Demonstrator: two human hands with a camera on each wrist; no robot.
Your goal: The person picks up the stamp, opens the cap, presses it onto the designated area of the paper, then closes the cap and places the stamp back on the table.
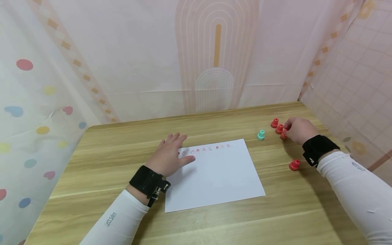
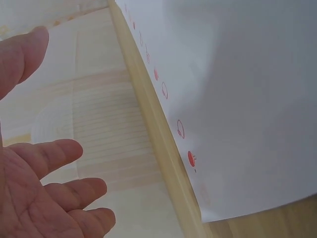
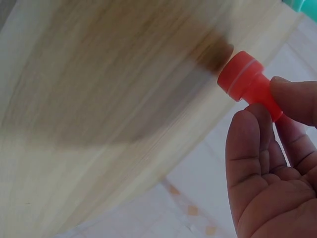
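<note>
The left hand [image 1: 169,154] lies flat, fingers straight and spread, on the far left corner of the white sheet of paper [image 1: 214,177], which sits mid-table on the pale wooden table [image 1: 92,163]. That flat press looks meant to keep the sheet from sliding. A row of small red stamped marks [image 1: 203,149] runs along the sheet's far edge, and the fingertips rest right at the left end of that row. In the left wrist view the fingers [image 2: 54,153] are open and relaxed, curled round nothing, with the paper's edge and the printed marks just beside them.

Over by the far right corner of the table, the right hand [image 1: 298,130] pinches a small red plastic stamp with a round base [image 3: 246,79]. In the right wrist view thumb and fingertips [image 3: 247,134] close on its narrow stem, the wide round face turned outward and clear of the wood, so the printing end stays free. Whether it is quite lifted off the table I cannot tell from the head view.

Two more red stamps [image 1: 277,126] stand just beside that hand toward the far edge. A teal stamp [image 1: 261,135] stands between them and the paper, near the sheet's far right corner. One more red stamp [image 1: 294,165] sits alone nearer the person, close to the black wrist strap [image 1: 316,149].
</note>
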